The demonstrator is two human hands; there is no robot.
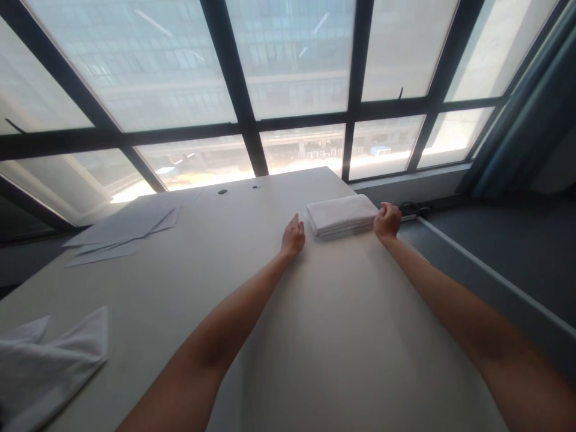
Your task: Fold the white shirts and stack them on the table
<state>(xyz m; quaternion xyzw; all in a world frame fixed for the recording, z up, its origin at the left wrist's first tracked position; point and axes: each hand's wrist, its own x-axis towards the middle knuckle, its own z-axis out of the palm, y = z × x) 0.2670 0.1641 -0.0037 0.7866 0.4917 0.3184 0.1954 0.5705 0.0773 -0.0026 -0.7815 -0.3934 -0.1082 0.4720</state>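
Observation:
A folded white cloth [342,214], stacked in several flat layers, lies near the far right edge of the white table. To its left is my left hand [294,236], a small gap away, with its fingers loosely apart and nothing in them. My right hand [387,221] is at the cloth's right end, by the table's side edge. Its fingers are curled in, and whether they pinch the cloth's edge cannot be made out. Both forearms reach forward over the table.
Another white cloth [58,366] lies crumpled at the near left of the table [189,312]. Several loose white sheets [126,225] overlap at the far left. Large dark-framed windows [245,108] stand behind the table. A blue-grey curtain [517,114] hangs at the right.

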